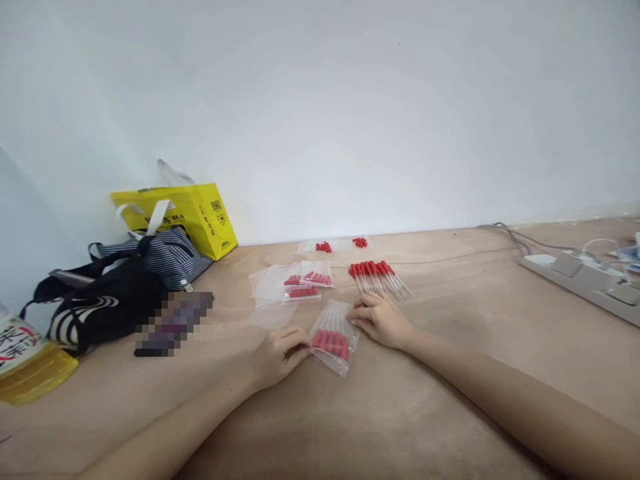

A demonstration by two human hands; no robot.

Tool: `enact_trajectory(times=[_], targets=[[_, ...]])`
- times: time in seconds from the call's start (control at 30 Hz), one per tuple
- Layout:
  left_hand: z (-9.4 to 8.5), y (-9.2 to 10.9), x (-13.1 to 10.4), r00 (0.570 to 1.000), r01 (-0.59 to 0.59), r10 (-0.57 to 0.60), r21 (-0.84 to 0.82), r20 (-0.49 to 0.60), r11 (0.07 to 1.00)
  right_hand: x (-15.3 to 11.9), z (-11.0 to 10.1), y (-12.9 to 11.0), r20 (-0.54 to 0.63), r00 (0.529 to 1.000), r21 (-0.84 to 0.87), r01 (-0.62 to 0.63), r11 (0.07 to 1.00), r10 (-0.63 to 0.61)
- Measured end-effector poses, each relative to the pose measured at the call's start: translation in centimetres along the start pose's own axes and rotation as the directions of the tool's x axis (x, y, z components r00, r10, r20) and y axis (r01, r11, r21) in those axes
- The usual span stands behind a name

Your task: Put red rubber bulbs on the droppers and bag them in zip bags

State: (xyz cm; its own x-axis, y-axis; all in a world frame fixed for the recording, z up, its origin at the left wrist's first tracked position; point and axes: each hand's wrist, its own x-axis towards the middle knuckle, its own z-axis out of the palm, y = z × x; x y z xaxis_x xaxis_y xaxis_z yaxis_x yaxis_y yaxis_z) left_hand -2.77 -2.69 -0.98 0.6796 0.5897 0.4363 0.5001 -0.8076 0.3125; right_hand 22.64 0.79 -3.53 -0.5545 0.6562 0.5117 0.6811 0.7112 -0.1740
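A clear plastic bag (331,341) holding several red-ended droppers lies between my hands, its red ends toward me. My left hand (281,355) pinches the bag's left edge between thumb and fingers. At the bag's upper right edge is my right hand (381,320), fingers bent and thumb side touching the plastic. Just beyond my right hand, loose red-ended droppers (373,270) lie side by side in a fanned row. Filled clear bags (305,283) with red pieces overlap flat clear bags (265,283) to the left of that row.
More red pieces (324,247) lie on clear plastic near the wall. At left stand a yellow bag (215,227), a striped bag (180,257), a black bag (125,300), a blurred flat dark object (175,323) and a bottle of yellow liquid (37,373). A power strip (575,280) sits at right.
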Motion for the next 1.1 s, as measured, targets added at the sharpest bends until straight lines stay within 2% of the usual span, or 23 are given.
enact_trajectory(times=[0.07, 0.17, 0.3, 0.4, 0.5, 0.6, 0.73, 0.97, 1.1], targets=[[0.4, 0.7, 0.0, 1.0, 0.01, -0.008, 0.062, -0.029, 0.998, 1.2, 0.7, 0.1, -0.051, 0.999, -0.079, -0.01, 0.997, 0.006], [1.5, 1.4, 0.9, 0.995, 0.081, -0.075, 0.09, -0.068, 0.993, 2.1, 1.3, 0.4, -0.122, 0.992, -0.108, -0.036, 0.993, 0.023], [2.7, 1.3, 2.5, 0.985, 0.164, -0.16, 0.06, -0.059, 0.985, 0.7, 0.5, 0.1, -0.215, 0.973, 0.036, -0.081, 0.996, 0.087], [3.1, 1.0, 3.4, 0.978, 0.209, -0.209, 0.017, -0.023, 0.978, -1.1, -0.6, -0.6, -0.164, 0.986, 0.17, -0.015, 0.985, 0.043], [3.1, 1.0, 3.9, 0.975, 0.224, -0.224, 0.01, 0.008, 0.975, -1.9, -0.9, -1.2, -0.116, 0.992, 0.179, -0.018, 0.984, 0.04], [2.9, 1.3, 4.4, 0.979, 0.2, -0.199, 0.002, 0.034, 0.98, -1.9, -0.5, -1.2, -0.118, 0.987, 0.222, -0.077, 0.972, 0.105], [2.7, 1.8, 4.7, 0.992, 0.085, -0.08, -0.042, 0.097, 0.996, -2.2, -0.5, -1.2, -0.099, 0.994, 0.335, -0.017, 0.942, 0.053], [3.9, 1.4, 4.9, 0.998, 0.064, -0.065, 0.044, 0.016, 0.997, -3.2, -0.7, -1.4, -0.112, 0.994, 0.37, 0.035, 0.928, 0.007], [3.6, 1.1, 4.8, 0.999, 0.038, -0.04, 0.057, 0.024, 0.998, -3.1, -0.1, -0.8, -0.149, 0.989, 0.303, 0.061, 0.951, -0.016]])
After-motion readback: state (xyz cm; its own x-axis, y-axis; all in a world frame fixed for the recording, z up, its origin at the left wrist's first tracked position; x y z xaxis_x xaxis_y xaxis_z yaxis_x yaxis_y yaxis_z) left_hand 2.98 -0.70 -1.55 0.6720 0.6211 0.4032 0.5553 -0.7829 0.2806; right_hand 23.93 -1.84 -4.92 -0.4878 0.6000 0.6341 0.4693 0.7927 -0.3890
